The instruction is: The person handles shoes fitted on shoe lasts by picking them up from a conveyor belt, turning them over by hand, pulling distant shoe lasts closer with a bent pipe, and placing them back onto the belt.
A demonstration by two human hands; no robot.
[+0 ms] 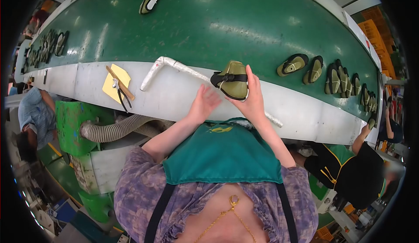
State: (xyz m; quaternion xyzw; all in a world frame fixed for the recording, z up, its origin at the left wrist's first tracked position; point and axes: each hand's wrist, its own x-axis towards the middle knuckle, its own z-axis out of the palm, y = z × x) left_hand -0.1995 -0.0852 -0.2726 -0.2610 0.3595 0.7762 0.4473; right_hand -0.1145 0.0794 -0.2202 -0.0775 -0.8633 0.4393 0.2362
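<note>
Olive shoes (pixel 314 70) on green tabletop (pixel 196 31), yellow sheet (pixel 110 88) on grey ledge (pixel 163 96)

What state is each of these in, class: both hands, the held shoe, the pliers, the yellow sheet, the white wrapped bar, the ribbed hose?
Left hand: open, blurred, holding nothing visible
Right hand: gripping
Held shoe: in the right hand
Pliers: lying down, handles apart
Yellow sheet: partly covered
White wrapped bar: bent
Ribbed hose: curved

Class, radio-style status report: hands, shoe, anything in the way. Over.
Right hand holds green shoe. Left hand open beside it, blurred. Bent white bar passes behind shoe; nothing seen blocking.
</note>
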